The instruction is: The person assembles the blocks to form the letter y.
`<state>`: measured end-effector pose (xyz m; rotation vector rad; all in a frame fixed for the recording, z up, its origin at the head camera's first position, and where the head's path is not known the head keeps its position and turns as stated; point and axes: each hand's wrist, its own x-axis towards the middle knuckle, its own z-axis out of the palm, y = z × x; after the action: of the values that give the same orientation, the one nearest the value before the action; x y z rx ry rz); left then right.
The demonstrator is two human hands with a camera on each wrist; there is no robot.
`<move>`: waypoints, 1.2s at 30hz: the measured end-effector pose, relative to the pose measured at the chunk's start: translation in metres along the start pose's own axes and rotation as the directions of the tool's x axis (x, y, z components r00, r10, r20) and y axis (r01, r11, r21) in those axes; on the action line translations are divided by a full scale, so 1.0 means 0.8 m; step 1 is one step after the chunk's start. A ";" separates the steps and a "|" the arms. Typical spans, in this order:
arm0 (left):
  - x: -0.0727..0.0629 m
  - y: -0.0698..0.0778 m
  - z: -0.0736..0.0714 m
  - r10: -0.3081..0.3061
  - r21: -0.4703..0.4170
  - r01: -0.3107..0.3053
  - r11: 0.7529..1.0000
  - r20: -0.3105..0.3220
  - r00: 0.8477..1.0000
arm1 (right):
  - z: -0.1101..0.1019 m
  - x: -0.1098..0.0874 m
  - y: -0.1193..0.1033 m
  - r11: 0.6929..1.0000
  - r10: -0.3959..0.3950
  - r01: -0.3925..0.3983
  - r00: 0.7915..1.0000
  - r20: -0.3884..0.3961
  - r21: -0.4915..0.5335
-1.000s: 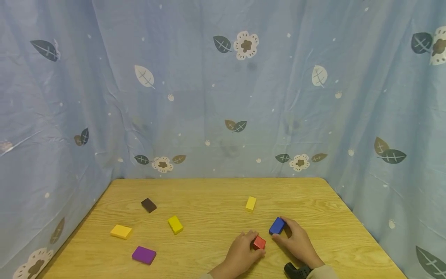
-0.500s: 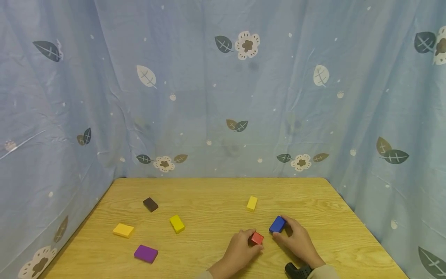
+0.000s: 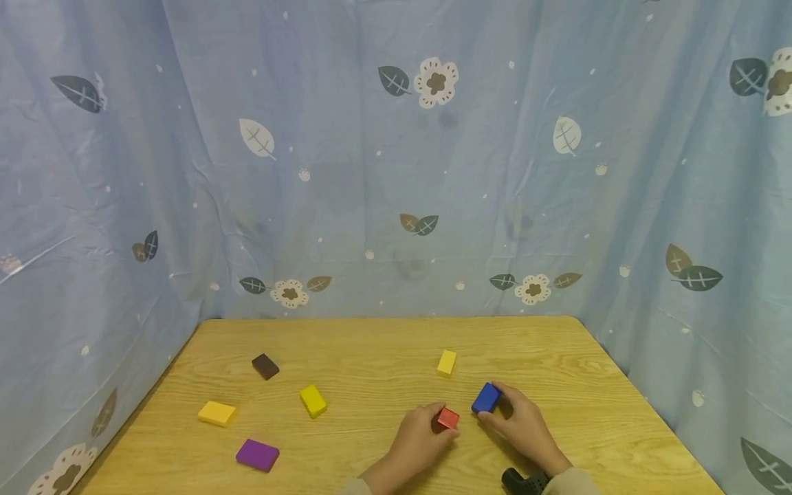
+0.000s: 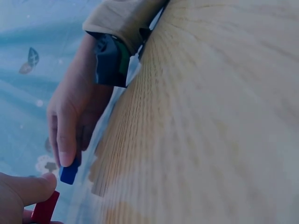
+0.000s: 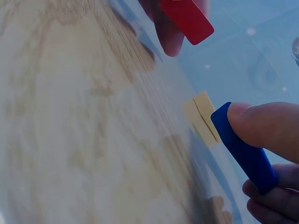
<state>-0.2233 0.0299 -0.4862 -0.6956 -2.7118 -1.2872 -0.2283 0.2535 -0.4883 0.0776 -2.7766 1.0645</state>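
My left hand [image 3: 419, 441] pinches a small red block [image 3: 448, 418] between thumb and fingers, at the right front of the table. Just to its right, my right hand [image 3: 523, 424] grips a blue rectangular block [image 3: 486, 398] by its ends. The two blocks are apart, the blue one slightly farther back. In the right wrist view, my right thumb presses one end of the blue block [image 5: 245, 149], with fingertips at the other; the red block [image 5: 189, 21] shows above. The left wrist view catches only the left thumb and part of the red block [image 4: 45, 208].
A light yellow block [image 3: 447, 363] lies behind the hands. Toward the left are a dark brown block [image 3: 265, 366], a yellow block [image 3: 313, 401], an orange-yellow block [image 3: 216, 413] and a purple block [image 3: 257, 455]. A patterned blue curtain [image 3: 371, 172] surrounds the wooden table [image 3: 359, 333].
My left hand has shifted a little left and back with the red block, whose tilt has altered. The right hand still holds the blue block, slightly farther left.
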 end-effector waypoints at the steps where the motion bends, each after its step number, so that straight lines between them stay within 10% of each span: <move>1: 0.000 -0.001 -0.001 0.002 0.003 -0.002 1.000 -0.002 1.000 | 0.000 0.001 -0.001 1.000 0.000 0.000 1.000 0.001 0.002; 36: 0.003 -0.017 -0.021 0.017 0.010 -0.016 1.000 -0.035 0.999 | 0.036 0.029 -0.029 0.987 -0.139 0.140 0.990 -0.019 0.077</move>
<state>-0.2330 0.0110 -0.4846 -0.6863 -2.6772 -1.2696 -0.2524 0.2173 -0.4898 0.2694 -2.6715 1.1328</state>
